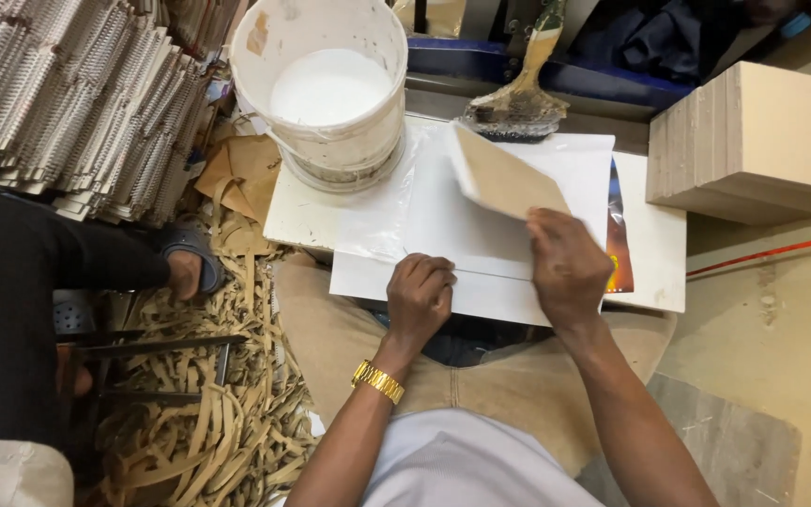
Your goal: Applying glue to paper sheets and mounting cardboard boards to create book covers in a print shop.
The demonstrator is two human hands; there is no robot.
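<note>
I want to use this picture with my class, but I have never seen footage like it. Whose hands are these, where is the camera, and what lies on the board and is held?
There is one picture, taken by a camera on a person's head, looking down at their own bare hands. No machine is involved. The left hand, with a gold watch, presses closed on white sheets lying on a white board across the lap. The right hand holds a tan card, tilted, over the sheets. On the board stands a bucket of white liquid; a wide brush lies behind. A stack of boards sits to the right. Another person's foot shows at left.
</note>
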